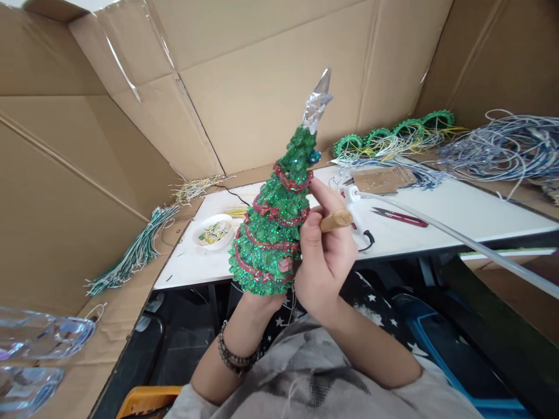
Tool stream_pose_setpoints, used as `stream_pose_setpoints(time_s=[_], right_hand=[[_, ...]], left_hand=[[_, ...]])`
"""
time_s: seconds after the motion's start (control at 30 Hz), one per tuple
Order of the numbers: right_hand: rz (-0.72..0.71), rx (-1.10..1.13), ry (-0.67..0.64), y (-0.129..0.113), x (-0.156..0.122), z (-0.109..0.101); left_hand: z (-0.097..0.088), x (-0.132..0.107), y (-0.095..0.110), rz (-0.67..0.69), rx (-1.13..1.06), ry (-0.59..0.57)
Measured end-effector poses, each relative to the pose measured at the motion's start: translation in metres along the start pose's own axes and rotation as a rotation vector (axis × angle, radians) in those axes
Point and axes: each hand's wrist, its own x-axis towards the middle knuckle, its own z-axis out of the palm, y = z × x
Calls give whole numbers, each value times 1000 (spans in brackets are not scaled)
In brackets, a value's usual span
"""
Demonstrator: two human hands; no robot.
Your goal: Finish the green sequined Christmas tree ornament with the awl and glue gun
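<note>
A small glittery green Christmas tree figurine (273, 233) is held up over the table's front edge, leaning slightly right. Red garlands wind around it, and a clear star (317, 102) tops it. My left hand (264, 304) supports the tree from below; its fingers are hidden behind the base. Between thumb and fingers, my right hand (329, 262) grips a tool with a wooden handle (336, 221). The tool's other end is out of sight at the tree's right side. A blue bauble (314, 156) sits high on that same side.
The white tabletop (244, 270) carries a bowl of small bits (213, 231), a white glue gun (351, 195) with a long glue stick, and red-handled snips (404, 217). Green rings with wires (378, 137) and bundled wires (506, 145) lie at the back right. Cardboard walls (271, 75) surround everything.
</note>
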Motion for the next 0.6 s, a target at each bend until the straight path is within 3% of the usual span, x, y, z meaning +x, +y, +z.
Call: stream_pose_setpoints(time_s=[0.6], right_hand=[[-42, -34, 0, -1, 0, -2]], left_hand=[[2, 1, 1, 88, -1, -203]])
